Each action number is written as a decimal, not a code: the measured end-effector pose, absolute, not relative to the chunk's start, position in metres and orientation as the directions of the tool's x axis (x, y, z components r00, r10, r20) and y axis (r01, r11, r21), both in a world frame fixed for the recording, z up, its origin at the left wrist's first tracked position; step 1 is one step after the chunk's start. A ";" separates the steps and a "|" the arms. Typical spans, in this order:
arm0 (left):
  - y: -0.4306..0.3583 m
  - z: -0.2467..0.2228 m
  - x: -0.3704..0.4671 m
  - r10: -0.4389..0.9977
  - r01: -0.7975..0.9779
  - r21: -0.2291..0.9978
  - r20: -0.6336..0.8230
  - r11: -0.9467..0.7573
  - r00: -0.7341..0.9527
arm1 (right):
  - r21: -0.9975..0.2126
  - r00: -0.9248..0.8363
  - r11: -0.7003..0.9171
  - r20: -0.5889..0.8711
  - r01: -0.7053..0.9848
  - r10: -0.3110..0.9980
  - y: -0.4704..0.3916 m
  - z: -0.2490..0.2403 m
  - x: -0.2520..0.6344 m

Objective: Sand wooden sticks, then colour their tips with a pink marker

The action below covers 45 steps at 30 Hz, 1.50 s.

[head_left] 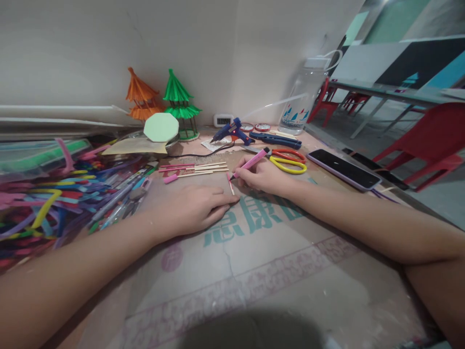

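Note:
My right hand (263,174) is closed around a pink marker (252,164), its dark tip touching a short wooden stick (231,186). The upper part of that stick is coloured pink, while its lower end is pale. My left hand (198,206) holds the pale end against the cardboard (276,271) between its fingertips. Beyond the left hand lies the marker's pink cap (170,179). A row of several plain sticks (212,168) lies behind it, beside some pink-coloured sticks (174,167).
Scissors (288,162), pliers (278,140) and a glue gun (232,132) lie behind my right hand. A phone (343,168) is at right, a bottle (300,102) by the wall. Colourful pipe cleaners (47,208) heap at left. Orange (140,94) and green (179,99) pagoda models stand behind.

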<state>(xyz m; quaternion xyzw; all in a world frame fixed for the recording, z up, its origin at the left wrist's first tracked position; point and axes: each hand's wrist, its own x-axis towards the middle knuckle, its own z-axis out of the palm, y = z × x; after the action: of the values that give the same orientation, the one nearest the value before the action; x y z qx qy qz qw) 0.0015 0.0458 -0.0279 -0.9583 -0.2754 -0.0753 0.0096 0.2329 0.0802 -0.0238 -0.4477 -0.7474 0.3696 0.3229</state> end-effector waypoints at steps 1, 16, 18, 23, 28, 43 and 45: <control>0.046 -0.028 0.002 0.526 0.528 0.026 0.149 -0.849 0.837 | -0.847 -0.395 0.322 0.147 0.423 0.907 0.080 -0.024 0.233; 0.046 -0.027 0.002 0.539 0.538 0.047 0.128 -0.842 0.832 | -0.846 -0.394 0.322 0.148 0.425 0.907 0.081 -0.025 0.234; 0.046 -0.027 0.002 0.534 0.533 0.046 0.141 -0.845 0.834 | -0.850 -0.402 0.324 0.147 0.416 0.904 0.081 -0.024 0.234; 0.046 -0.028 0.002 0.519 0.521 0.032 0.155 -0.853 0.841 | -0.862 -0.446 0.324 0.130 0.391 0.885 0.080 -0.023 0.235; 0.046 -0.028 0.002 0.509 0.514 0.008 0.146 -0.858 0.848 | -0.853 -0.409 0.340 0.167 0.396 0.897 0.081 -0.025 0.234; 0.045 -0.025 0.004 0.532 0.533 0.028 0.125 -0.845 0.837 | -0.864 -0.462 0.319 0.115 0.391 0.879 0.080 -0.023 0.235; 0.045 -0.025 0.004 0.525 0.526 0.030 0.134 -0.850 0.840 | -0.855 -0.441 0.327 0.132 0.403 0.888 0.080 -0.023 0.235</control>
<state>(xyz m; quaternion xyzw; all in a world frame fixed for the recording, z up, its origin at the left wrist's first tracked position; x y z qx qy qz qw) 0.0043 0.0449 -0.0254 -0.9593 -0.2740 -0.0685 0.0039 0.2347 0.0799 -0.0233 -0.4284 -0.7531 0.3913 0.3102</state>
